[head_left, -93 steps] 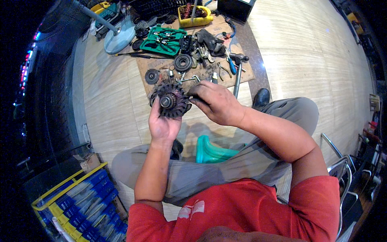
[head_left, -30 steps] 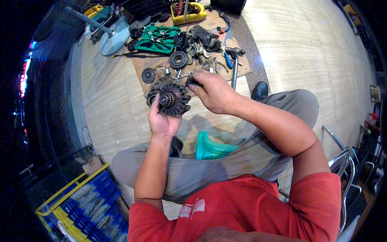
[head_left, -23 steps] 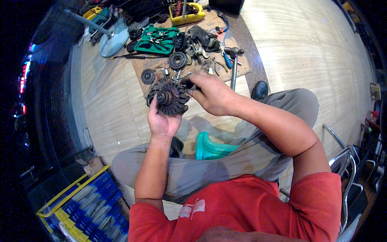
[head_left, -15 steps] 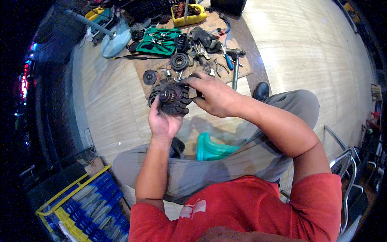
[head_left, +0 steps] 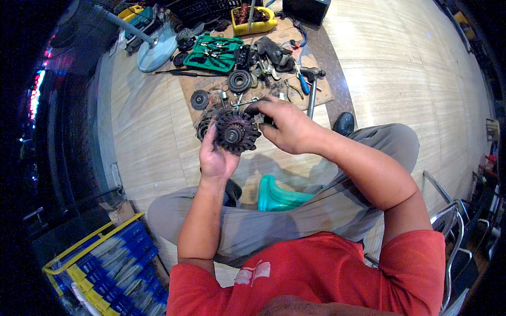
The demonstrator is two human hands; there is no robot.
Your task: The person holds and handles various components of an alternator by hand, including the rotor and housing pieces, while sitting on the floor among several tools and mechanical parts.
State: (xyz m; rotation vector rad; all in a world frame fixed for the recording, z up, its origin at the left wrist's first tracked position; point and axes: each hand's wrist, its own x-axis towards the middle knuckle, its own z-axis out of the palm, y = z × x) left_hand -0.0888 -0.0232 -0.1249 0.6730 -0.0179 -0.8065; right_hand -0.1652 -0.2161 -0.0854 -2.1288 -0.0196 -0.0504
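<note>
In my left hand sits a dark, greasy rotor with a toothed rim and a round central hub. The left thumb lies up along its side, and the other fingers are mostly hidden underneath. My right hand has its blackened fingers and thumb bent at the rotor's upper right rim, seemingly gripping it. Another dark ringed part shows behind the left thumb; whether it is joined to the rotor I cannot tell. Just beyond the hands lie a metal wrench-like tool and a small socket-like piece.
Stained cardboard carries a black pulley, a smaller disc, a green tool case, pliers, a screwdriver and a hammer. Beyond stands a yellow container. A green plastic stool is near my legs.
The rotor has been turned so its toothed face and hub point more toward me. Both hands stay around it, and the whole view has shifted slightly.
</note>
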